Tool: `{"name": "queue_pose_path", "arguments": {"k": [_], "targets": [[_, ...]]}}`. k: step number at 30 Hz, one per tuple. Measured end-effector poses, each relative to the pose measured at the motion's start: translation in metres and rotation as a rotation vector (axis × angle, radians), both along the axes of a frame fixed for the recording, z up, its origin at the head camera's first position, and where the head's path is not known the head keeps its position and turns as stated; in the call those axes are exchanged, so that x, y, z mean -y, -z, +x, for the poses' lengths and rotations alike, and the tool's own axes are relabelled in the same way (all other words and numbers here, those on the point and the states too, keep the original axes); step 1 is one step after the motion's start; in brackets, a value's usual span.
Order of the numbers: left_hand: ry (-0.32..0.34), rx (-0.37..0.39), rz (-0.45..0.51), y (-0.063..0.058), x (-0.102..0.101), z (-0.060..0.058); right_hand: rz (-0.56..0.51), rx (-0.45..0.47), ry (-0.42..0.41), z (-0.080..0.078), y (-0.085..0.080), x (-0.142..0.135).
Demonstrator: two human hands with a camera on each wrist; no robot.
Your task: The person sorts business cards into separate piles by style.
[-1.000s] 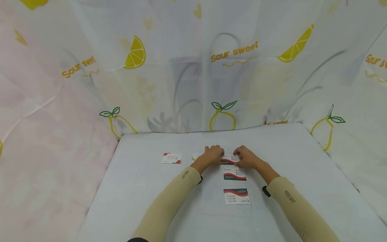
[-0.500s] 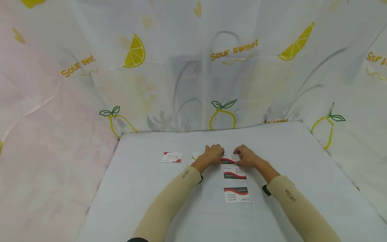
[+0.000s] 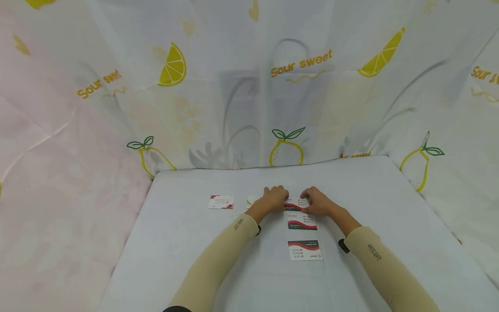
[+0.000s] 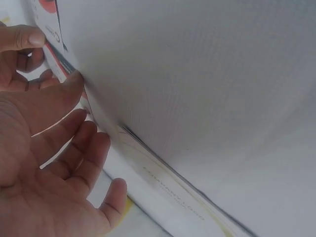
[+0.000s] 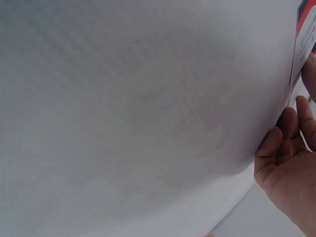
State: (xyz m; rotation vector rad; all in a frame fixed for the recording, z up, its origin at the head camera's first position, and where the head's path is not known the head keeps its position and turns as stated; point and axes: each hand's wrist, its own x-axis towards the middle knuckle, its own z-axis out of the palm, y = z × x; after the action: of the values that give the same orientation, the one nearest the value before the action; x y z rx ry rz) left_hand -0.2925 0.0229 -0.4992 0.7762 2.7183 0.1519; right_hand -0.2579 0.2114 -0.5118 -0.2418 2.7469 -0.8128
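Observation:
My left hand (image 3: 275,199) and right hand (image 3: 317,203) are at opposite short ends of a business card (image 3: 294,205), white with a red and dark wave. Thumb and fingers of each hand hold its edges, and the card lies flat on the table. Just below it lies a matching business card (image 3: 302,222), its top edge close to the held one. In the left wrist view, the left hand (image 4: 59,153) has its thumb at the card's edge, its other fingers loosely bent. The right wrist view catches the right hand (image 5: 291,158) only partly, at the frame's edge.
Nearer me lies another red-wave card (image 3: 305,250), turned upside down. A white card with gold curves (image 4: 173,192) is partly behind my left hand. Farther left is a card with red floral corners (image 3: 221,202). A lemon-print curtain (image 3: 241,108) stands behind the white table (image 3: 187,251).
The head view has shifted very slightly. Both hands and the cards keep their places.

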Motion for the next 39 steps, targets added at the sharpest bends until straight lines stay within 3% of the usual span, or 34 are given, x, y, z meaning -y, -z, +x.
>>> {"name": "queue_pose_path", "arguments": {"k": [9,39], "targets": [[-0.003,0.002,0.009,0.0019,-0.0003,-0.0005,-0.009,-0.041,-0.024,0.0027,-0.0001,-0.0016],[-0.006,-0.009,0.02,0.0033,0.0044,-0.0018,-0.051,-0.013,0.004,0.0013,0.0043,-0.0056]]}}
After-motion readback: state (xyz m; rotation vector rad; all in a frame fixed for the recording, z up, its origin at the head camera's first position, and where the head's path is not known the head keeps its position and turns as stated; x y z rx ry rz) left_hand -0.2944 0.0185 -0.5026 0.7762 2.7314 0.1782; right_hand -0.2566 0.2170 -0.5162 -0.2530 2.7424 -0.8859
